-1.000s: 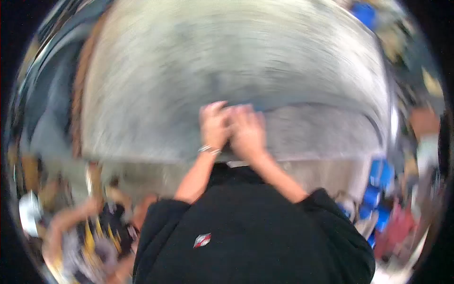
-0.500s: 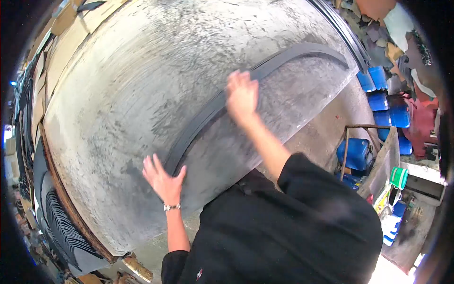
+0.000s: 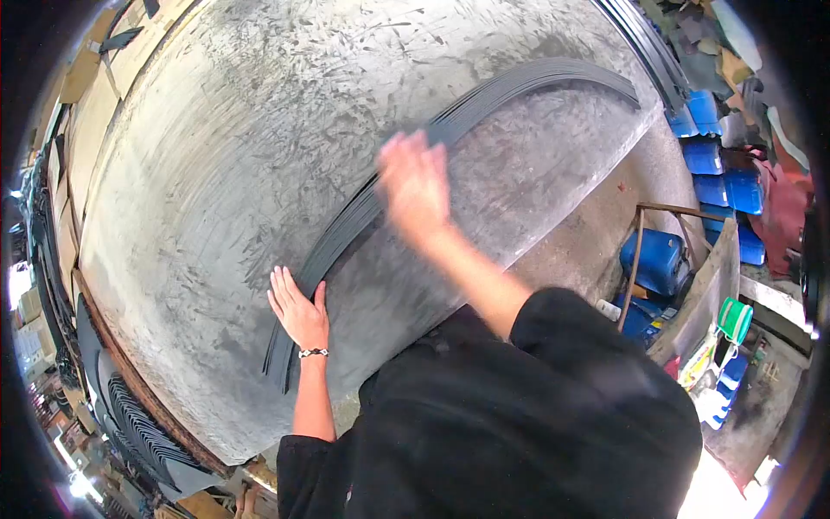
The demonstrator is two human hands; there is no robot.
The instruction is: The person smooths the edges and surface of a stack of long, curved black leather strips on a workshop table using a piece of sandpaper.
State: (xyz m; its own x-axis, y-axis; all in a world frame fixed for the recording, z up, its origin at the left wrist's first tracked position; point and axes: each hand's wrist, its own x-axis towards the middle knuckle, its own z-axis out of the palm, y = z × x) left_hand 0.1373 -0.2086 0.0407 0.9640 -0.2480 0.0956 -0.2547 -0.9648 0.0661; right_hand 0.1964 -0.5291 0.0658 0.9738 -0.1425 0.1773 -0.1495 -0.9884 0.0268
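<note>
A stack of long, thin dark grey strips lies fanned out across a large scuffed grey tabletop. My left hand, with a beaded bracelet at the wrist, rests flat with fingers spread on the near end of the strips. My right hand is blurred by motion, hovering over or brushing the middle of the stack with fingers apart. Neither hand grips anything. My black sleeves and shirt fill the lower part of the view.
Blue plastic jerrycans stand on the floor at the right beside a rusty metal frame. A green cup sits on a cluttered shelf. More dark strips are stacked below the table's left edge. Leather scraps are piled at the top right.
The view has steadied after heavy blur. My hands, once together, have spread apart along the strips; the stack is now more fanned out and my right hand has slid left along it.
</note>
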